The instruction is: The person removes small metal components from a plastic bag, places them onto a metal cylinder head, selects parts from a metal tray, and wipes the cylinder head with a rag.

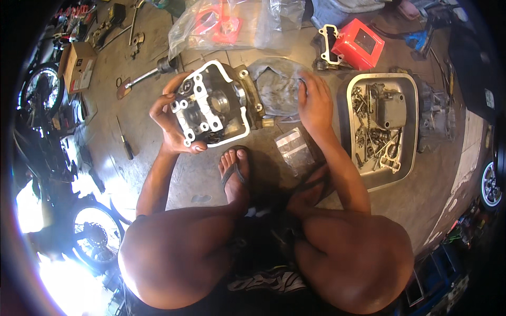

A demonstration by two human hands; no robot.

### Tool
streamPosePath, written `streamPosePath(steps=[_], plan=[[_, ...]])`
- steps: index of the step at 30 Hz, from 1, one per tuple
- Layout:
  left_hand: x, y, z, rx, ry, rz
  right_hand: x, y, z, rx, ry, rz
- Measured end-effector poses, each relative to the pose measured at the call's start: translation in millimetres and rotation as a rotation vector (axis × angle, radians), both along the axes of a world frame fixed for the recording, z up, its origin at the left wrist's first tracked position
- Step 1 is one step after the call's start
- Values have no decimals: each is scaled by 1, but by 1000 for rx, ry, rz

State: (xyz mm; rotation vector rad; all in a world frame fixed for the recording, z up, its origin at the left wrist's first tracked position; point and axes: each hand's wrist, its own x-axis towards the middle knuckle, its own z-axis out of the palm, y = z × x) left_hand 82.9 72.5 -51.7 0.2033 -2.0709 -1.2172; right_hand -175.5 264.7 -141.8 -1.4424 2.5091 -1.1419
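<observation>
My left hand [171, 121] grips a motorcycle cylinder head [213, 105] by its left side, fingers behind and thumb at the lower edge. Its pale machined rim and the open cavity face me. Just right of it lies a crumpled grey rag [276, 89]. My right hand [316, 105] has closed on the rag's right edge, with the thumb over the cloth and the fingertips partly hidden. A metal engine part [255, 102] shows between the cylinder head and the rag. Below the rag, a small clear plastic packet [295, 151] rests on the floor.
A metal tray [383, 181] of bolts and engine parts stands at right. Beyond are a red box [361, 45], a gasket [329, 45] and a clear plastic bag [263, 26]. A screwdriver [125, 139] and a long-handled tool [145, 75] lie left, near a cardboard box [79, 66].
</observation>
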Motion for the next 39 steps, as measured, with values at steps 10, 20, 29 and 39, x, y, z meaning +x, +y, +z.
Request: streamPosePath(steps=[10, 20, 29, 39], plan=[[36, 5, 5, -33, -99, 216, -11, -26, 16, 357, -36, 5], [57, 3, 9, 51, -74, 440, -3, -80, 116, -242, -452, 292], [47, 6, 45, 880, 446, 586, -13, -95, 193, -807, -297, 437], [70, -1, 16, -23, -39, 443, 27, 35, -1, 416, -393, 49]])
